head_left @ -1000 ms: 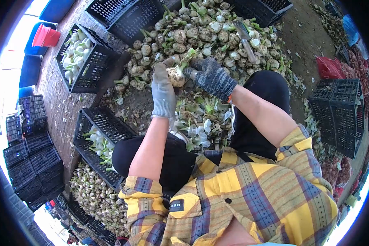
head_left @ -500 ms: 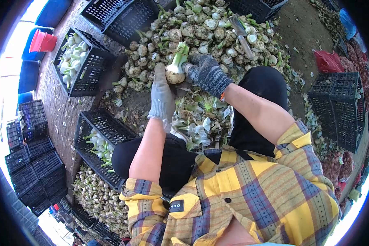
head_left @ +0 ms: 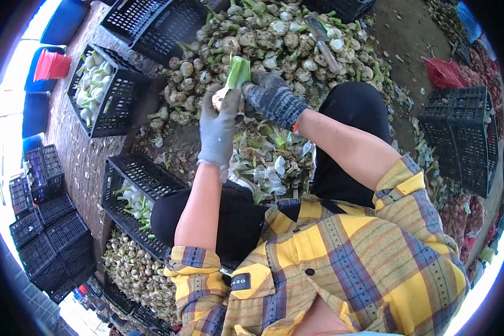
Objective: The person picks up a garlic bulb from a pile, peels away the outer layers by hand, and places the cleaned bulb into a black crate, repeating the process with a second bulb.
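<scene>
While both gloved hands meet, the bulb (head_left: pixel 225 94) sits between their fingers (head_left: pixel 214 101).

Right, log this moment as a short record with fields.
Setting: ground with heaped bulbs and black crates
Left hand: grey glove, gripping the held bulb
Right hand: dark knit glove, at the same bulb
Held bulb: green stalk pointing up
Near crate: holds trimmed bulbs
Peelings: piled between the knees
Cleaver: lying on the heap
</scene>
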{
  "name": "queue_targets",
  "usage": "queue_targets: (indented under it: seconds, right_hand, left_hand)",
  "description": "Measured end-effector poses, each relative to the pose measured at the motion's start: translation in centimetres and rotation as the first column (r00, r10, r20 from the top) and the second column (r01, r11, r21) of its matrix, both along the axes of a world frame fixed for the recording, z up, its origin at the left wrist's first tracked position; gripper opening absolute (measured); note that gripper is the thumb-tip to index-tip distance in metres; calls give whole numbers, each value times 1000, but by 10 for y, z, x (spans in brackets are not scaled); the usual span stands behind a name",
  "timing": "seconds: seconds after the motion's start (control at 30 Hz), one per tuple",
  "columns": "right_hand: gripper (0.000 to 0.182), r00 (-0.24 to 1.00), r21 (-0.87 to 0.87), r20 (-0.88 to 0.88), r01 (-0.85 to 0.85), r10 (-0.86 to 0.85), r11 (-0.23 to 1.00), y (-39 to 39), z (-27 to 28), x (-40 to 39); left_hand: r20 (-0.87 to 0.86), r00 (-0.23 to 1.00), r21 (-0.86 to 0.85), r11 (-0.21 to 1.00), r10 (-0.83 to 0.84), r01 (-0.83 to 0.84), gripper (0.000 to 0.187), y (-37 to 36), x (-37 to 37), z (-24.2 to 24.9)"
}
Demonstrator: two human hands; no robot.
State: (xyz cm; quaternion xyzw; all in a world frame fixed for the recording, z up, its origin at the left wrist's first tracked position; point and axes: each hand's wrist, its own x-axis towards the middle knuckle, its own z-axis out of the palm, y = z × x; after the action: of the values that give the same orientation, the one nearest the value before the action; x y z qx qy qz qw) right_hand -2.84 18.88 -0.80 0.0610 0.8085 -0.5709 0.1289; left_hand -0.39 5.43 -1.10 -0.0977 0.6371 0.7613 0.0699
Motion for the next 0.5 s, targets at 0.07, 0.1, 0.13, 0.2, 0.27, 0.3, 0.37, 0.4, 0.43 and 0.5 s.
queue_targets:
  seconds: [0.07, 0.1, 0.13, 0.2, 0.27, 0.3, 0.37, 0.4, 0.43, 0.5]
  right_hand:
    - [32, 998, -206, 33, 62, -57, 977, -1, -8, 2]
    - [32, 999, -166, 9, 47, -46, 985, 0, -10, 3]
    - [32, 999, -125, -18, 28, -31, 992, 2, -11, 2]
    - [33, 1000, -113, -15, 13, -15, 993, 2, -12, -2]
    - [33, 998, -171, 58, 30, -21, 985, 0, -15, -1]
    - [31, 996, -242, 88, 45, -24, 969, -1, -17, -1]
    - [30, 996, -329, 72, 74, -53, 942, 0, -20, 2]
    - [30, 996, -373, 60, 77, -59, 925, -2, -17, 2]
    - [28, 991, -452, 112, 113, -69, 885, 0, -14, 4]
    - [27, 995, -421, 98, 53, -13, 905, 3, -6, 4]
  left_hand:
    - [196, 980, 188, 981, 15, -53, 42, -5, -4, 4]
    - [221, 974, 277, 961, -46, -18, 40, -10, -5, 3]
    - [238, 966, 365, 931, -104, 11, 38, -15, -7, 3]
    - [278, 949, 414, 910, -150, 23, 36, -17, -8, 2]
    - [317, 938, 382, 924, -138, 7, 36, -16, -6, 3]
    - [278, 953, 293, 955, -124, 39, 35, -13, -6, 5]
    - [194, 976, 105, 991, -100, 80, 35, -6, -1, 10]
    - [211, 970, 187, 979, -120, 81, 35, -9, -4, 7]
    - [228, 964, 264, 961, -141, 78, 35, -14, -7, 0]
    - [254, 927, 522, 846, -274, 107, 37, -25, -10, -1]
